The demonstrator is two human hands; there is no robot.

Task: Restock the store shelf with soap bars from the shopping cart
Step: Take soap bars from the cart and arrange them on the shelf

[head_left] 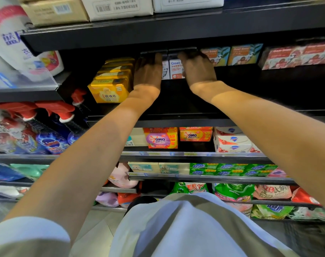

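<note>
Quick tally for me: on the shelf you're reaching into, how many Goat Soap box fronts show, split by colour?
White Goat Soap boxes, between the left hand and right hand: 2
Blue-and-orange Goat Soap boxes: 2
Red Goat Soap boxes: 2
Total: 6 fronts showing; any behind are hidden.

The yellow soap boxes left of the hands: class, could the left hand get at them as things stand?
Probably yes. The yellow soap boxes sit on the same shelf right beside the left hand, with nothing visible between; that hand first must let go of the white soap boxes.
</note>
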